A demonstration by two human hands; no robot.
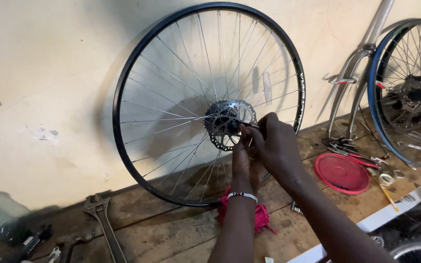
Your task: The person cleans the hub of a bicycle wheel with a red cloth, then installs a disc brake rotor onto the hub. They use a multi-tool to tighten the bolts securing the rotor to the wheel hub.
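Fingers: the right hand (pixel 275 146) has its fingers (pixel 264 122) pinched closed on a thin dark tool (pixel 250 125) that pokes toward the hub; how much of the tool there is cannot be seen, since the fist covers the rest. The left hand (pixel 242 158) rises from below with its fingers up beside the disc, partly behind the right hand, so whether they grip anything cannot be told.
Wheel: a black-rimmed, silver-spoked bicycle wheel (pixel 123 73) without a tyre stands upright on the desk, leaning against the cream wall.
Disc: a perforated silver metal brake disc (pixel 220 114) sits at the wheel's centre; its right lower edge is hidden by the hands.
Wrist: a white beaded bracelet (pixel 242 196) circles the left wrist.
Cloth: a crumpled pink-red rag (pixel 261 216) lies on the worn wooden desk (pixel 171 229), mostly covered by the left forearm.
Right side: a round red plastic lid (pixel 341 173) lies flat; beyond it stand a silver bicycle fork (pixel 352 68) and a blue-rimmed wheel with a dark sprocket cluster (pixel 373 87), cut off by the frame edge.
Left side: a grey metal adjustable wrench (pixel 104 221) lies on the desk, its handle running out of frame; the dim tools in the corner are hard to make out.
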